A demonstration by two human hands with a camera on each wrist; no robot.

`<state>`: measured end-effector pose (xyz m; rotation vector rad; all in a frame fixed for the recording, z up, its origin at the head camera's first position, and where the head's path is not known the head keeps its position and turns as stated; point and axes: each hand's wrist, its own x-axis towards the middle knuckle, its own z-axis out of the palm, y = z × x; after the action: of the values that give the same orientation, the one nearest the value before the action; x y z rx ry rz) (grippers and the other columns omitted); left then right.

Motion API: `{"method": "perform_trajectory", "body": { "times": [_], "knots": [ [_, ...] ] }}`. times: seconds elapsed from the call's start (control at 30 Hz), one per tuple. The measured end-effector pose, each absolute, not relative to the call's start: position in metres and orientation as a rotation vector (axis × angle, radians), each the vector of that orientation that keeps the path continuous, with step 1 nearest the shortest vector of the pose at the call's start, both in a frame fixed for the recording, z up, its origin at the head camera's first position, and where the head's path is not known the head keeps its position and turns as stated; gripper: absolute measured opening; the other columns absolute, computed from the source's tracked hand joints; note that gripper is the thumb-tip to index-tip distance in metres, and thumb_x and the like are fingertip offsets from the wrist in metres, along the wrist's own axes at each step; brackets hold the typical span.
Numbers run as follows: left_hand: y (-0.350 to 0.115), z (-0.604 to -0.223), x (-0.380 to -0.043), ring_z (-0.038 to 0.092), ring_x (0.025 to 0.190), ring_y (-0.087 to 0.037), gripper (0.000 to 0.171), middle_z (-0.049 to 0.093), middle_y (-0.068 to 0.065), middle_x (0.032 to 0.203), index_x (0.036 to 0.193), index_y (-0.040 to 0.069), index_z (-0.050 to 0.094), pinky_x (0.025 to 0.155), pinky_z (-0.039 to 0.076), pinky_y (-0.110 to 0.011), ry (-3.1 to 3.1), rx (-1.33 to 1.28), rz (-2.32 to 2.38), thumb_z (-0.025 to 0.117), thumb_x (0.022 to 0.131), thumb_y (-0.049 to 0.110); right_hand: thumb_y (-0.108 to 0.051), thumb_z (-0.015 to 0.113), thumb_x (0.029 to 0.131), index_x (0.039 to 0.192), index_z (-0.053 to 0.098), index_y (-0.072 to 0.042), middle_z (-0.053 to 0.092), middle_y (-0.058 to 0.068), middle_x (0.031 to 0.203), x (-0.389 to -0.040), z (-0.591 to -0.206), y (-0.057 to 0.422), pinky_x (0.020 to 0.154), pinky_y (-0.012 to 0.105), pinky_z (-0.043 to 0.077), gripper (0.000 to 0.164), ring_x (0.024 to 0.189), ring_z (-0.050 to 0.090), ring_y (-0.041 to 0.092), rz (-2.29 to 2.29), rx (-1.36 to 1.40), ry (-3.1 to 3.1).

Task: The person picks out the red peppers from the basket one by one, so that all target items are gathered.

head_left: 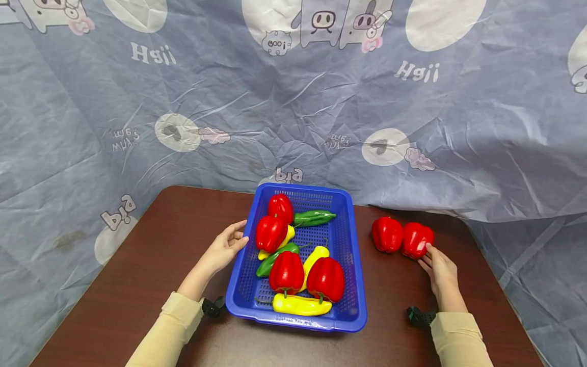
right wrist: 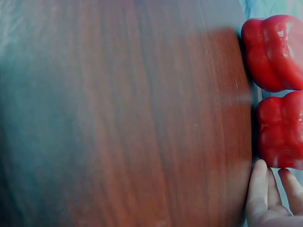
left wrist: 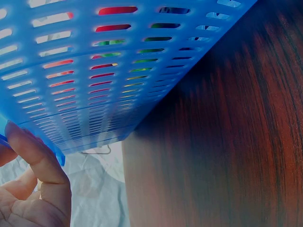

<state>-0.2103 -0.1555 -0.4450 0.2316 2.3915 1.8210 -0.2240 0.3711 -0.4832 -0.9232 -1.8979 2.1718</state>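
My left hand holds the left rim of a blue plastic basket, its thumb and fingers bent at the edge. In the left wrist view, the left hand shows up close beside the slotted wall. Inside the basket lie several red bell peppers, yellow peppers and green peppers. To its right, two more red bell peppers sit side by side on the table. My right hand touches the right one with extended fingertips; the left one stands just beyond it.
The dark wood-grain table carries the basket and the loose peppers. A grey-blue patterned cloth hangs behind the table and along its sides. Dark straps with small devices are on both wrists.
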Motion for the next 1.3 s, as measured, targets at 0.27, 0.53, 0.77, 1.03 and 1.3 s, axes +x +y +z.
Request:
{"method": "perform_trajectory", "body": {
  "times": [0.27, 0.53, 0.77, 1.03, 1.3],
  "knots": [
    [-0.155, -0.445, -0.211, 0.063, 0.093, -0.02, 0.055, 0.057, -0.026, 0.112, 0.149, -0.004, 0.033, 0.076, 0.052, -0.02, 2.396, 0.236, 1.814, 0.055, 0.1, 0.007, -0.04, 0.056, 0.098, 0.15, 0.03, 0.0, 0.053, -0.015, 0.091, -0.222, -0.481, 0.372, 0.076, 0.016, 0.055, 0.07, 0.075, 0.061, -0.006, 2.149, -0.911, -1.965],
    [-0.154, -0.445, -0.211, 0.063, 0.091, -0.019, 0.055, 0.058, -0.025, 0.11, 0.149, -0.003, 0.034, 0.075, 0.052, -0.02, 2.394, 0.227, 1.816, 0.055, 0.1, 0.006, -0.04, 0.052, 0.099, 0.152, 0.025, 0.004, 0.049, 0.001, 0.116, -0.219, -0.48, 0.373, 0.079, 0.016, 0.055, 0.075, 0.076, 0.059, -0.007, 2.101, -0.874, -2.06],
    [-0.154, -0.444, -0.212, 0.063, 0.095, -0.02, 0.055, 0.057, -0.025, 0.112, 0.15, -0.002, 0.033, 0.077, 0.053, -0.022, 2.374, 0.217, 1.817, 0.054, 0.1, 0.007, -0.042, 0.051, 0.099, 0.153, 0.025, 0.001, 0.035, 0.016, 0.148, -0.217, -0.475, 0.373, 0.082, 0.015, 0.054, 0.074, 0.092, 0.06, -0.003, 2.06, -0.882, -2.086],
    [-0.155, -0.444, -0.211, 0.062, 0.092, -0.018, 0.055, 0.057, -0.026, 0.112, 0.149, -0.004, 0.033, 0.074, 0.052, -0.02, 2.379, 0.223, 1.826, 0.054, 0.1, 0.006, -0.041, 0.058, 0.097, 0.152, 0.035, -0.003, 0.048, -0.001, 0.133, -0.219, -0.457, 0.369, 0.073, 0.009, 0.051, 0.07, 0.119, 0.05, 0.017, 1.964, -0.892, -1.991],
    [-0.155, -0.445, -0.211, 0.063, 0.093, -0.02, 0.055, 0.057, -0.027, 0.112, 0.149, -0.004, 0.033, 0.075, 0.053, -0.021, 2.375, 0.225, 1.828, 0.054, 0.1, 0.006, -0.038, 0.065, 0.093, 0.145, 0.046, -0.006, 0.052, -0.015, 0.108, -0.218, -0.421, 0.346, 0.074, 0.006, 0.048, 0.064, 0.101, 0.051, 0.003, 1.917, -0.768, -1.935]
  ]
}}
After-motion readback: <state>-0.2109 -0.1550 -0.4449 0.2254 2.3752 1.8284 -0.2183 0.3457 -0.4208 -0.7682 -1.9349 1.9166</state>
